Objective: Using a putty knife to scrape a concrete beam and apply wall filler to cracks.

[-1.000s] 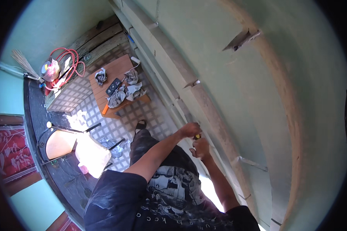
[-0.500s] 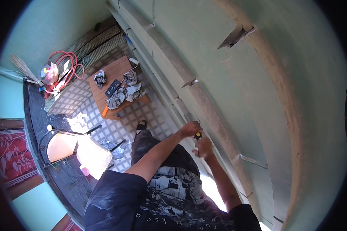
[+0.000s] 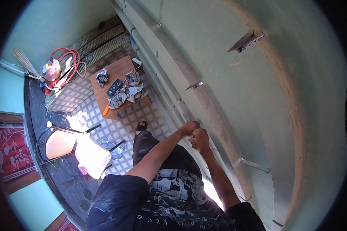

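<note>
My left hand [image 3: 189,128] is closed around a scraper or similar flat-bladed hand tool beside the wooden wall strips. Past my fingers, a grey blade-like end [image 3: 187,115] appears to reach along a strip; its black-and-yellow handle is hidden now. Pressed up against the left hand, my right hand [image 3: 200,140] is closed, covering where the handle end showed before. What lies inside its fingers cannot be seen. Both hands are close to the long wooden strip [image 3: 214,111] running down the pale green wall [image 3: 243,96].
An orange-brown slatted table [image 3: 110,71] carries crumpled newspaper [image 3: 117,99], a dark box-like device [image 3: 115,87] and a paint roller [image 3: 137,61]. A chair [image 3: 61,144] with white cloth stands at left. Red hose [image 3: 81,69] lies near a broom [image 3: 25,61]. One wall notch [image 3: 246,41] gapes.
My right hand has moved up and inward against my left hand, covering the black-and-yellow handle. My left hand stays in nearly the same place. The view has shifted slightly.
</note>
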Tool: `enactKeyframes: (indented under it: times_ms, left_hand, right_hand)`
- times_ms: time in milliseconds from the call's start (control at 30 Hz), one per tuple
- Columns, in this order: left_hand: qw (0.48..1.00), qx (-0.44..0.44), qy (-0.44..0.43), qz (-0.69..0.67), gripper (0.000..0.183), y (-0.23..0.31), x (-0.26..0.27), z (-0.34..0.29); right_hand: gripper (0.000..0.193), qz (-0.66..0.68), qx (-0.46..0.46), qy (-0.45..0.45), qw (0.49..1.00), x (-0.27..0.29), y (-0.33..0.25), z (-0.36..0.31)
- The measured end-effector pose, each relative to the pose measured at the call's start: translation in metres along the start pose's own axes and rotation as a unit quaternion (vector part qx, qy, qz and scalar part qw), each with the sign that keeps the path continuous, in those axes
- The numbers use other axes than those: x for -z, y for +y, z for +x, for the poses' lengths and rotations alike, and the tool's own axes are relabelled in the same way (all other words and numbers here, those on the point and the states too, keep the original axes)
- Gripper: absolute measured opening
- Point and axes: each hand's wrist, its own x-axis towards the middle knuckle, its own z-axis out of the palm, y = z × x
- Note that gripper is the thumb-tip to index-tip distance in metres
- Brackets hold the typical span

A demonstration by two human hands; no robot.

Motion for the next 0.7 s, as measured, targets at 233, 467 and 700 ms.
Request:
enactKeyframes:
  times_ms: [233, 467, 700]
  left_hand:
    - [0.998, -0.011, -0.055, 0.016, 0.024, 0.021, 0.01, 0.006]
    - [0.999, 0.04, -0.037, -0.005, 0.024, -0.002, -0.015, -0.012]
    - [0.999, -0.004, -0.032, -0.009, 0.022, 0.015, -0.005, 0.004]
  right_hand:
    - [0.036, 0.028, 0.071, 0.003, 0.997, 0.039, -0.024, -0.011]
    - [0.031, -0.014, 0.021, -0.104, 0.994, 0.027, -0.015, 0.005]
    - [0.039, 0.045, 0.064, 0.016, 0.997, 0.03, -0.02, 0.004]
